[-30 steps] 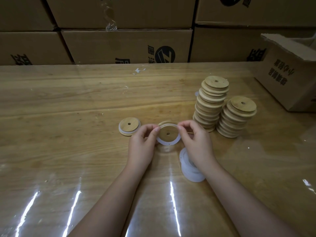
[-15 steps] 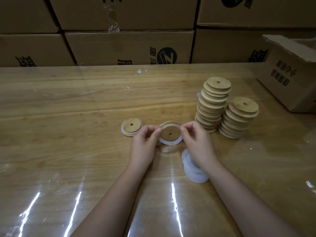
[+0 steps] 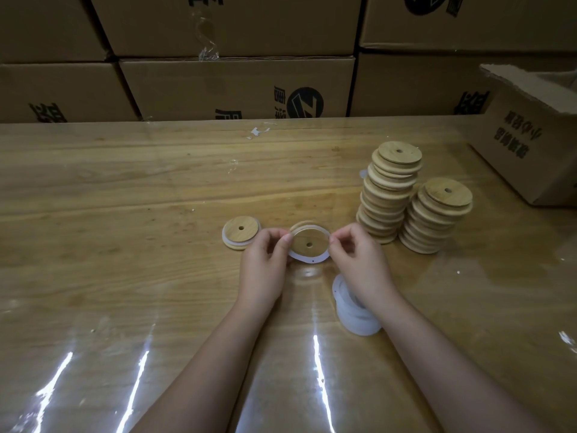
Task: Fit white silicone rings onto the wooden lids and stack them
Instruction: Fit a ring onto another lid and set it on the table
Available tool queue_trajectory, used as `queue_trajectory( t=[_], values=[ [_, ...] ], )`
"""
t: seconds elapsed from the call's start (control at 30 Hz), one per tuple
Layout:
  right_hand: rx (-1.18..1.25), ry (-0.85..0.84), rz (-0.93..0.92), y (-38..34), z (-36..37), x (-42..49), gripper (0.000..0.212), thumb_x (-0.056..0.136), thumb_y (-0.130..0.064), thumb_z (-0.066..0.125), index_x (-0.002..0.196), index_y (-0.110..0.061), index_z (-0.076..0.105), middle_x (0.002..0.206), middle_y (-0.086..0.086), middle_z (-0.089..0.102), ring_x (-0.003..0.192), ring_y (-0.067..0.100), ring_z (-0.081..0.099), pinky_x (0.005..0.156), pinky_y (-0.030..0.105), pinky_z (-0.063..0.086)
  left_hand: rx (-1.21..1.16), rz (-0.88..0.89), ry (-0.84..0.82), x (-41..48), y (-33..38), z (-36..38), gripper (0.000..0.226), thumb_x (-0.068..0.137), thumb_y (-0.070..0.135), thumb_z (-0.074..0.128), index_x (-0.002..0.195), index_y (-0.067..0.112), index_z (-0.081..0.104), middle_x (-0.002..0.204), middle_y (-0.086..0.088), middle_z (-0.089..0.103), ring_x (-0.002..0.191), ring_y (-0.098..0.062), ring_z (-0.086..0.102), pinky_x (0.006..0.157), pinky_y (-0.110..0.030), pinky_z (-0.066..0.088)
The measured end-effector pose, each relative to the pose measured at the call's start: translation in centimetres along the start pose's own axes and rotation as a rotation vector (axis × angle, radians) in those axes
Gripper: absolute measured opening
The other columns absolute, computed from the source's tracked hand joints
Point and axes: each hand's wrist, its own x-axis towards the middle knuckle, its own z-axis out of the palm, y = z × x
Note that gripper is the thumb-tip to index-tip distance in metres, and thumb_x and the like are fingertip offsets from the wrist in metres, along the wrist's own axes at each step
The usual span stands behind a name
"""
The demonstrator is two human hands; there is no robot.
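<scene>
Silicone ring (image 3: 307, 260) around wooden lid (image 3: 303, 240), pinched by left hand (image 3: 264, 267) and right hand (image 3: 359, 261).

Dim, warm light; white glare streaks on the bench (image 3: 125, 189) near edge; wide-angle bending at frame edges.

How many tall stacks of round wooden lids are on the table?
2, both at right: the taller stack, and the shorter stack just right of it. None seems hidden.
</scene>
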Motion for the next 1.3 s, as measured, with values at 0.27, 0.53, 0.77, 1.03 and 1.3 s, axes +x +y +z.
queue_trajectory(
  t=[0.27,0.53,0.77,1.03,1.3],
  values=[
    [-0.031,-0.027,-0.018,0.00,-0.02,-0.11,0.006,0.088,-0.016,0.059,0.084,-0.020,0.057,0.078,-0.009,0.063,0.071,-0.001,0.058,0.063,0.009,0.043,0.119,0.107,-0.032,-0.10,-0.04,0.03,0.014,0.095,0.014,0.051,0.096,0.028,0.052,0.087,0.009,0.059,0.079,-0.009,0.059,0.080,-0.048,0.052],
    [-0.092,-0.029,-0.125,-0.16,0.17,-0.50,0.008,0.088,-0.012,0.060,0.087,-0.020,0.056,0.085,-0.007,0.064,0.077,0.006,0.061,0.068,0.016,0.047,0.437,0.284,-0.088,-0.57,0.39,0.35,0.047,0.076,0.024,0.050,0.121,0.011,0.055,0.106,0.003,0.053,0.096,-0.003,0.048,0.085,-0.014,0.036],
    [-0.039,-0.068,-0.157,-0.44,0.36,-0.67,0.007,0.088,-0.010,0.060,0.090,-0.017,0.060,0.099,-0.005,0.065,0.083,0.011,0.064,0.076,0.032,0.054,0.363,0.396,-0.100,-0.68,0.43,0.21,0.025,0.085,0.027,0.060,0.107,0.017,0.064,0.098,0.006,0.063,0.092,0.003,0.054,0.082,-0.008,0.038],
    [-0.002,-0.035,-0.142,-0.61,0.28,-0.78,0.006,0.087,-0.009,0.061,0.089,-0.015,0.062,0.100,-0.004,0.067,0.082,0.014,0.066,0.075,0.034,0.055,0.200,0.316,-0.078,-0.87,0.60,-0.04,0.020,0.082,0.024,0.062,0.101,0.027,0.062,0.097,0.010,0.065,0.094,-0.001,0.060,0.082,-0.023,0.048],
    [0.011,-0.037,-0.132,-0.67,0.24,-0.66,0.004,0.087,-0.009,0.062,0.089,-0.012,0.063,0.097,-0.001,0.067,0.085,0.011,0.065,0.074,0.026,0.053,0.038,0.230,-0.081,-0.81,0.90,-0.21,0.021,0.080,0.026,0.064,0.101,0.026,0.063,0.101,0.001,0.068,0.099,-0.012,0.063,0.086,-0.025,0.047]
  ],
)
